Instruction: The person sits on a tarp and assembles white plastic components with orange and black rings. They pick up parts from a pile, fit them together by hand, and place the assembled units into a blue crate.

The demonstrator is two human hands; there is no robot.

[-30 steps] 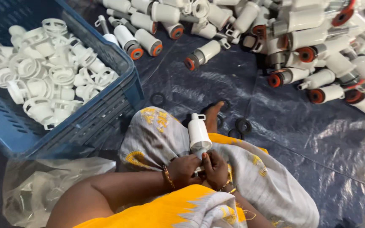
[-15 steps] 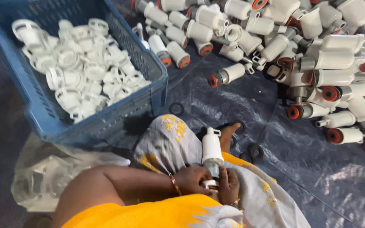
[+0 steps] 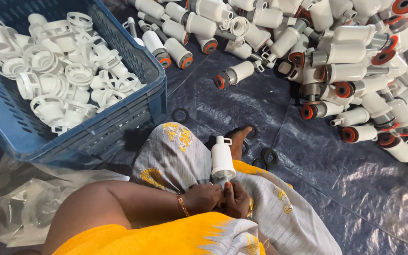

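Floor covering: dark plastic sheet [image 3: 223, 106], creased, spread under everything.

Heap: white plastic cylinder fittings [image 3: 350, 52], many with orange end rings, piled across the upper right of the sheet, lying every way.

Crate: blue slatted plastic crate [image 3: 133, 101], upper left, holding loose white ring-shaped caps [image 3: 57, 71].

Bag: clear plastic bag [image 3: 15, 208], lower left, beside the crate; contents too blurred to tell.

Cloth: grey patterned garment [image 3: 175, 156] over the person's lap, with a yellow one below it.

Work piece: one white cylinder fitting [image 3: 223, 160], upright over the lap, its small nozzle end up, its lower end between the two hands.

Left hand [image 3: 204, 198]: fingers curled shut around the base of the fitting; a bangle [image 3: 182, 204] shows at the wrist.

Right hand [image 3: 237, 198]: grip likewise closed on the base, touching the left hand; what the fingertips do there is hidden.

Small parts: black rubber rings [image 3: 267, 156] on the sheet just beyond the lap, near a bare foot [image 3: 238, 141]; another lies near the crate corner.

Handling note (judgement): both hands working at the base should hold the cylinder straight, since a tilt would likely seat a part crooked; the rings are within easy reach.
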